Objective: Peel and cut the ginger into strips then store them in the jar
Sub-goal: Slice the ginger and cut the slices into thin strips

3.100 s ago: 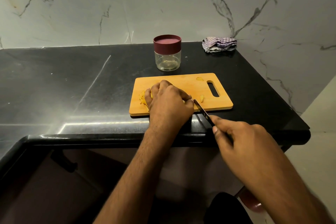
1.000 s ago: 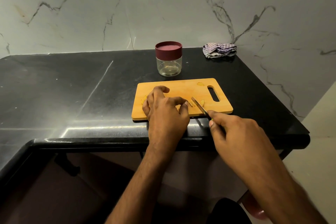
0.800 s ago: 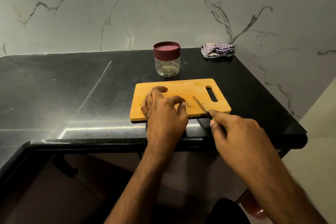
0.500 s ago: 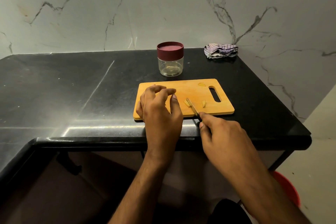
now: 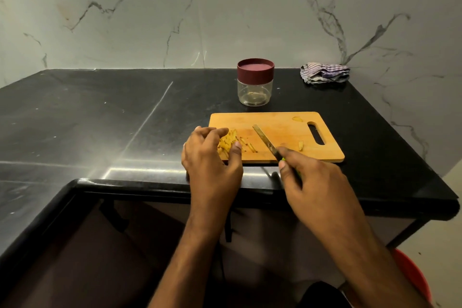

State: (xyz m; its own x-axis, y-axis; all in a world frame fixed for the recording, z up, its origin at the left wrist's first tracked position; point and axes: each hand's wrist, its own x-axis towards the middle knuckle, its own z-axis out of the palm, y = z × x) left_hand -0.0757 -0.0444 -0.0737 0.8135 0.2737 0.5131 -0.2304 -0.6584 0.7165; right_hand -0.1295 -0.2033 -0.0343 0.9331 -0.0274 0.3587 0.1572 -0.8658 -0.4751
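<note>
Pale yellow ginger strips [image 5: 228, 144] lying on honey-tan wooden cutting board [image 5: 280, 120]; maroon lid [image 5: 255, 69] topping clear jar [image 5: 255, 94] at 12 o'clock; blue-white checked cloth [image 5: 325, 73] sitting at 2 o'clock; black glossy counter [image 5: 100, 112] reflecting light under grey-veined white marble wall [image 5: 225, 12]; knife [image 5: 266, 140] showing green handle.

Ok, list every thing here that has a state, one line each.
Jar: upright, lid on, a few bits inside.
Cutting board: flat on the counter.
Ginger strips: piled at the board's left end.
Knife: blade angled over the board.
Left hand: fingers curled round the strips.
Right hand: holds the knife.
Cloth: crumpled at the back corner.
</note>
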